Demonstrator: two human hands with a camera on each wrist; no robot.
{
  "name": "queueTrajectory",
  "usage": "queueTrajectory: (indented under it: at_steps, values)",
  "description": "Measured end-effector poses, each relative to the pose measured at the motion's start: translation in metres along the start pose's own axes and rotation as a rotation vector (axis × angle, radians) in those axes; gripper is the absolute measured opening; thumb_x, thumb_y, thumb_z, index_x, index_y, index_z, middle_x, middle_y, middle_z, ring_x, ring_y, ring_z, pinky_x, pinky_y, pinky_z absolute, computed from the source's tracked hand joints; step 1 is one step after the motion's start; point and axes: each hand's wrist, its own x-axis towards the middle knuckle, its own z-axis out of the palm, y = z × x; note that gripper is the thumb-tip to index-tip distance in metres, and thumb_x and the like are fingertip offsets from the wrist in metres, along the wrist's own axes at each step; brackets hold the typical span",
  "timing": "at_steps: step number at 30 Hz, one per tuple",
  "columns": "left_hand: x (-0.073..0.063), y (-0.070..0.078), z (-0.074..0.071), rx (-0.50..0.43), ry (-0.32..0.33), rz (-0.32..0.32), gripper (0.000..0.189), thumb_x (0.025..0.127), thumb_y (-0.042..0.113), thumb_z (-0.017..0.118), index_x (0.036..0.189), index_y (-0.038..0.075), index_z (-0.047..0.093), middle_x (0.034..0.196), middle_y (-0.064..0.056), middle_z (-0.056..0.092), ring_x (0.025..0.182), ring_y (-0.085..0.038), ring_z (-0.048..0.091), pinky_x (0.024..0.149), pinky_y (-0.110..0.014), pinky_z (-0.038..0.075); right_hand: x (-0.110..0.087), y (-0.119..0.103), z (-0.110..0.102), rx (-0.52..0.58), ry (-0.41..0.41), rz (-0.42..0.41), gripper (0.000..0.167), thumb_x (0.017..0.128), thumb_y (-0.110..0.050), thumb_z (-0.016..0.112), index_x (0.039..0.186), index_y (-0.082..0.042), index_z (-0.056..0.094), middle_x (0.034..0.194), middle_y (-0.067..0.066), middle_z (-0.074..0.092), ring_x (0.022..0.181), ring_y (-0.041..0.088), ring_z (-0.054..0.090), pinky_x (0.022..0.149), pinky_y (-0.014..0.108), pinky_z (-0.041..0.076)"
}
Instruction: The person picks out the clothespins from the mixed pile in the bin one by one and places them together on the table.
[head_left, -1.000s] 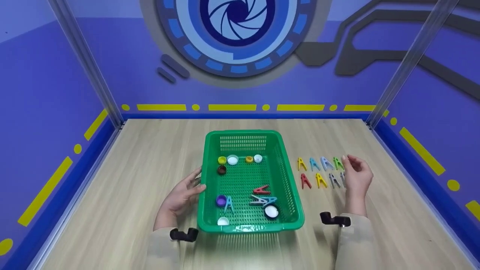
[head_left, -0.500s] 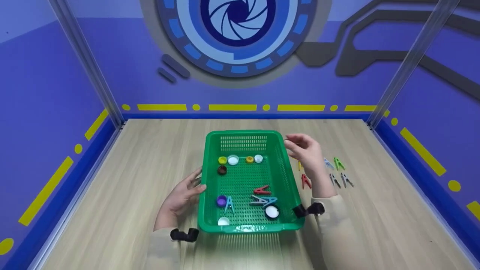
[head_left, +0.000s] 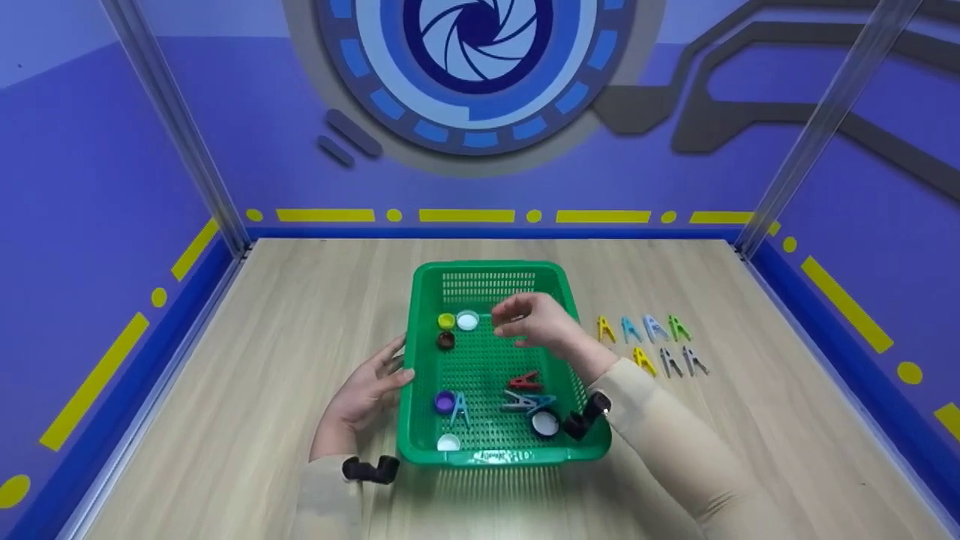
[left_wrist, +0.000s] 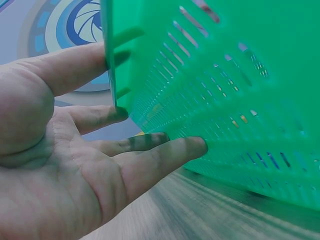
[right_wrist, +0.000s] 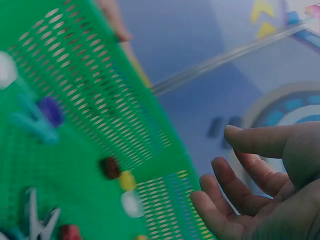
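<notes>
A green plastic basket (head_left: pixel 491 456) stands on the table before me. My left hand (head_left: pixel 367 394) holds its left side, the thumb at the rim and the fingers (left_wrist: pixel 165 160) against the slotted outer wall. Over the basket's inside hovers my right hand (head_left: pixel 536 322), fingers loosely bent; the right wrist view shows nothing between them. Below it lie a red clothespin (head_left: pixel 525 381), a grey clothespin (head_left: pixel 517 401) and a black-rimmed white cap (head_left: pixel 545 424). To the left are yellow (head_left: pixel 446 321), clear-white (head_left: pixel 467 321), brown (head_left: pixel 445 340) and purple caps (head_left: pixel 445 402), plus a light blue clothespin (head_left: pixel 460 410).
Right of the basket, several clothespins lie in two rows on the table, among them a yellow one (head_left: pixel 605 330) and a green one (head_left: pixel 679 328). My right sleeve (head_left: pixel 660 427) crosses the basket's right rim. Blue printed walls enclose the table.
My right hand has moved left from the clothespin rows, across the basket's right rim, to above its inside. It now covers the orange and small white caps. My left hand has stayed put.
</notes>
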Motion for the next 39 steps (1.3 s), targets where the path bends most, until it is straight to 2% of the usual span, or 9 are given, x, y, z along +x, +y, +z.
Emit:
queueTrajectory:
  at_steps: [4,8,12,15,20,28,31,35,39]
  values:
    - [0.0,0.001,0.001,-0.001,0.003,0.001,0.081,0.103,0.016,0.062,0.166,0.012,0.012,0.167,-0.027,0.026,0.142,-0.035,0.052,0.107,-0.041,0.054,0.008,0.018,0.003,-0.071,0.002,0.101,0.028,0.09,-0.002,0.075,0.117,-0.009,0.072,0.126,0.014,0.07,0.116,0.027,0.068,0.101,0.057,0.055]
    - [0.001,0.0,0.001,-0.013,-0.002,0.004,0.081,0.103,0.016,0.062,0.166,0.011,0.011,0.166,-0.027,0.027,0.143,-0.034,0.051,0.106,-0.041,0.055,0.014,0.033,0.003,-0.14,0.023,0.169,0.032,0.088,0.003,0.074,0.119,-0.003,0.071,0.126,0.016,0.07,0.119,0.03,0.066,0.102,0.057,0.055]
    - [0.001,-0.001,0.001,-0.013,0.0,0.001,0.082,0.103,0.017,0.062,0.166,0.011,0.011,0.167,-0.027,0.026,0.144,-0.035,0.05,0.106,-0.041,0.055,0.016,0.038,0.003,-0.234,0.007,0.221,0.034,0.084,0.009,0.075,0.117,-0.001,0.072,0.121,0.015,0.071,0.105,0.021,0.066,0.085,0.042,0.06]
    - [0.001,-0.001,0.001,-0.007,0.002,0.002,0.081,0.104,0.016,0.061,0.166,0.011,0.011,0.167,-0.027,0.026,0.144,-0.036,0.049,0.106,-0.041,0.055,0.017,0.037,0.005,-0.333,-0.027,0.256,0.032,0.082,0.011,0.075,0.111,0.0,0.074,0.112,0.013,0.072,0.087,0.015,0.061,0.068,0.032,0.055]
    - [0.001,0.0,0.002,-0.004,0.011,-0.005,0.08,0.103,0.017,0.062,0.166,0.013,0.012,0.166,-0.026,0.028,0.143,-0.035,0.05,0.105,-0.04,0.055,0.019,0.037,0.01,-0.537,-0.093,0.279,0.027,0.079,0.009,0.08,0.104,-0.002,0.075,0.098,0.007,0.07,0.077,0.015,0.053,0.061,0.026,0.049]
    - [0.0,-0.001,0.001,-0.006,0.011,-0.001,0.08,0.103,0.016,0.062,0.166,0.013,0.013,0.165,-0.026,0.029,0.142,-0.035,0.051,0.105,-0.039,0.055,0.019,0.043,0.015,-0.855,-0.199,0.207,0.023,0.078,-0.003,0.088,0.099,-0.006,0.078,0.1,0.005,0.077,0.088,0.016,0.064,0.089,0.037,0.06]
    - [0.0,-0.001,0.001,-0.01,0.008,0.005,0.079,0.103,0.016,0.062,0.166,0.013,0.014,0.165,-0.026,0.029,0.142,-0.035,0.052,0.105,-0.04,0.055,0.019,0.044,0.016,-0.936,-0.217,0.162,0.021,0.079,-0.004,0.087,0.099,-0.005,0.081,0.104,0.008,0.079,0.093,0.017,0.068,0.092,0.04,0.061]
    - [0.0,-0.001,0.001,-0.015,0.002,0.009,0.08,0.103,0.015,0.062,0.166,0.014,0.013,0.166,-0.026,0.028,0.141,-0.035,0.053,0.105,-0.042,0.055,0.019,0.043,0.015,-0.972,-0.229,0.105,0.018,0.081,-0.003,0.084,0.099,-0.006,0.083,0.103,0.008,0.08,0.085,0.013,0.065,0.081,0.032,0.061]
    - [0.0,-0.001,0.001,-0.018,-0.001,0.01,0.079,0.104,0.015,0.061,0.166,0.013,0.013,0.166,-0.026,0.027,0.143,-0.037,0.05,0.105,-0.043,0.055,0.018,0.039,0.013,-0.825,-0.19,0.071,0.012,0.081,-0.002,0.08,0.092,-0.007,0.082,0.091,0.006,0.08,0.071,0.01,0.056,0.062,0.023,0.049]
